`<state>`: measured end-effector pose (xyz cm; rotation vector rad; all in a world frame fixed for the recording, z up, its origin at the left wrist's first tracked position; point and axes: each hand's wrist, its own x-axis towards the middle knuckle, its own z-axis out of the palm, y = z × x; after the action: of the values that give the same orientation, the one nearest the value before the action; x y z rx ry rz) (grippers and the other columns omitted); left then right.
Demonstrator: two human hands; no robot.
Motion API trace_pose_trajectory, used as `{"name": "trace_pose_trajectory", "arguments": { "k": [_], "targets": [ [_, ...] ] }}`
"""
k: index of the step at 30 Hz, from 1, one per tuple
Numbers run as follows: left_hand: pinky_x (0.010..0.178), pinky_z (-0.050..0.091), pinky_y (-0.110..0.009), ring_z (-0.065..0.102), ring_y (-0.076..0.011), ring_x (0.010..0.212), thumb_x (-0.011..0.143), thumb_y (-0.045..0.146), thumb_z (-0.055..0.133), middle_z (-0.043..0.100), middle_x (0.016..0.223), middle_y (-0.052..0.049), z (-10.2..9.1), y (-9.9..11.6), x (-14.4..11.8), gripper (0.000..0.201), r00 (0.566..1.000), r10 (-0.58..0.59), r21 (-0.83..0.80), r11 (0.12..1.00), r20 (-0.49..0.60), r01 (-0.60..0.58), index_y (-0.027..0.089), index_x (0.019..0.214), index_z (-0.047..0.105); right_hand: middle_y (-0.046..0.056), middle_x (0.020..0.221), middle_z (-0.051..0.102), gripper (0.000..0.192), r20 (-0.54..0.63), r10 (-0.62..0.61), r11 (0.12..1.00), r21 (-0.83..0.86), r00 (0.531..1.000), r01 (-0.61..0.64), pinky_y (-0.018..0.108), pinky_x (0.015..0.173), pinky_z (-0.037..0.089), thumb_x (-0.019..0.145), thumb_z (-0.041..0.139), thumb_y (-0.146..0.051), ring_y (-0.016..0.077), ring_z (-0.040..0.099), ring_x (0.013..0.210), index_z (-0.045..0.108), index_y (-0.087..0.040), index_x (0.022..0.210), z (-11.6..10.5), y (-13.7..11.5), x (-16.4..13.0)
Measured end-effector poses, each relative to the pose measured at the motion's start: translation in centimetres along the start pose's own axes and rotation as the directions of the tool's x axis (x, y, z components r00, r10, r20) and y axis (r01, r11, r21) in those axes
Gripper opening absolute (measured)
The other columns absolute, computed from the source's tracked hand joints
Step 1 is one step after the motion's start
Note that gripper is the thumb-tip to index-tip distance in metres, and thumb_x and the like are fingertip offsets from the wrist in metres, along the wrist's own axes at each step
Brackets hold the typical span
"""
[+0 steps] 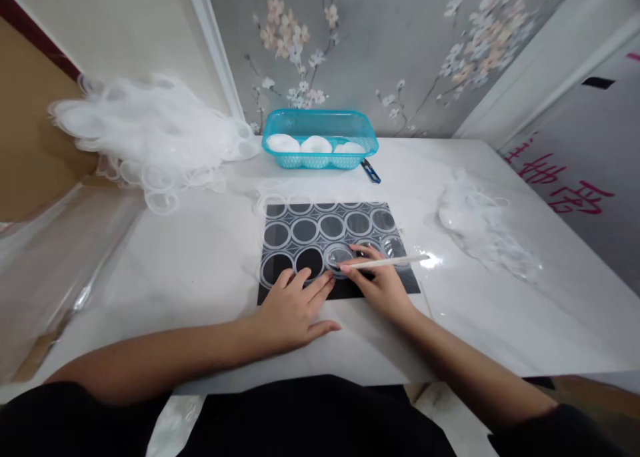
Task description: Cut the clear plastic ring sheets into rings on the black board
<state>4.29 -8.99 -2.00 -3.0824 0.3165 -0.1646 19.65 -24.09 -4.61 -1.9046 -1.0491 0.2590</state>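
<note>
On the white table (210, 257) lies a black mat (280, 233) covered with rows of white rings (305, 230). The left hand (290, 307) rests flat on the near edge of the mat, fingers spread and open, its fingertips touching the ring with the dark centre (310, 261). The right hand (383, 287) is just beside it, closed around a thin white stick (390, 262) that lies almost level and points to the right. Its fingers press on a clear round piece (339, 255) in the front row. The two hands are close together but do not touch. Behind the mat stands a turquoise basket (320, 125) with white round pieces inside. A heap of white rings (145, 133) is at the far left, and a smaller white heap (475, 220) at the right.
</note>
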Motion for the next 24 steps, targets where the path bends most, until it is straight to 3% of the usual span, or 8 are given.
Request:
{"name": "trace_pose_trajectory", "arguments": {
  "k": [6, 11, 18, 24],
  "targets": [
    [0.087, 0.028, -0.042, 0.045, -0.028, 0.106, 0.096, 0.059, 0.024, 0.044, 0.143, -0.004, 0.22, -0.37, -0.47, 0.064, 0.999, -0.046, -0.09, 0.995, 0.019, 0.047, 0.017, 0.139, 0.046, 0.006, 0.106, 0.07, 0.022, -0.002, 0.059, 0.998, -0.019, 0.998, -0.059, 0.054, 0.106, 0.034, 0.089, 0.056, -0.036, 0.0291, 0.05, 0.123, 0.073, -0.025, 0.097, -0.08, -0.19, -0.68],
    [0.089, 0.025, -0.042, 0.042, -0.0294, 0.11, 0.097, 0.06, 0.02, 0.041, 0.146, -0.001, 0.05, -0.23, -0.7, 0.065, 0.998, -0.053, -0.075, 0.996, 0.045, 0.056, 0.018, 0.139, 0.045, 0.003, 0.098, 0.072, 0.022, -0.007, 0.05, 0.998, 0.035, 0.999, -0.05, 0.051, 0.105, 0.037, 0.089, 0.056, -0.038, 0.0282, 0.049, 0.125, 0.074, -0.026, 0.094, -0.01, 0.1, -0.84],
    [0.091, 0.024, -0.04, 0.041, -0.0286, 0.113, 0.097, 0.059, 0.019, 0.047, 0.141, -0.006, -0.32, 0.44, -0.49, 0.065, 0.999, -0.028, -0.015, 0.999, 0.039, 0.028, 0.016, 0.137, 0.046, 0.002, 0.094, 0.073, 0.024, -0.021, 0.003, 0.998, 0.058, 1.0, -0.002, 0.05, 0.103, 0.041, 0.088, 0.055, -0.04, 0.0286, 0.052, 0.122, 0.074, -0.025, 0.09, 0.34, 0.29, -0.59],
    [0.092, 0.025, -0.039, 0.039, -0.0293, 0.115, 0.096, 0.061, 0.021, 0.043, 0.144, -0.007, -0.43, 0.42, -0.02, 0.067, 0.999, 0.017, -0.019, 1.0, 0.028, -0.017, 0.016, 0.138, 0.045, 0.003, 0.097, 0.073, 0.025, -0.029, -0.011, 0.997, 0.073, 1.0, 0.013, 0.049, 0.101, 0.043, 0.087, 0.056, -0.041, 0.0291, 0.052, 0.122, 0.074, -0.025, 0.091, 0.43, 0.54, -0.66]
  ]
}}
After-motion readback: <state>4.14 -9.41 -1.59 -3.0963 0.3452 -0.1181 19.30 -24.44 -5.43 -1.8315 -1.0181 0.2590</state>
